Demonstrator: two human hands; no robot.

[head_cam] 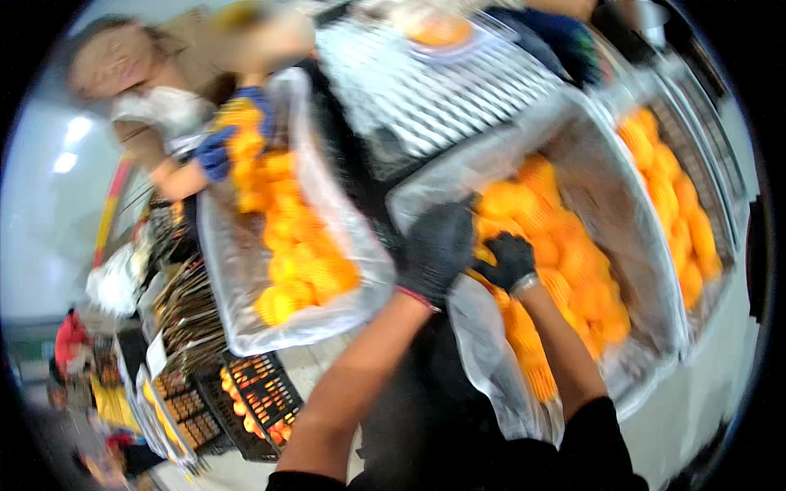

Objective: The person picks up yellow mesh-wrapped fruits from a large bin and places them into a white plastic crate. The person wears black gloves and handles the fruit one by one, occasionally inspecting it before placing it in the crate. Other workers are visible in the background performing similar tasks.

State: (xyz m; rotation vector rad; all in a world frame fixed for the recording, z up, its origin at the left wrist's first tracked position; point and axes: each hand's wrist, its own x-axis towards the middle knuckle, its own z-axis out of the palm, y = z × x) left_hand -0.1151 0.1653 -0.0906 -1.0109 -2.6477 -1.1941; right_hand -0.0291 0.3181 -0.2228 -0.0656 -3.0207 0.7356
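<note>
Both my hands wear dark gloves and are over a plastic-lined crate (638,245) filled with oranges in net bags (577,264). My left hand (439,248) is at the crate's left side, beside the liner's edge; blur hides its fingers and whether it grips anything. To its right, my right hand (508,261) rests on the netted oranges, fingers spread and bent over them; whether it holds the netting cannot be told. Under my right forearm, more netted oranges (531,356) lie along the near side, by a fold of translucent liner (485,368).
Left stands another lined crate (374,294) of netted oranges, where a co-worker in blue gloves (215,153) holds a net bag. Ahead is a metal roller conveyor (442,92). A further lined crate (706,313) stands right. Black crates (264,393) with fruit stand lower left.
</note>
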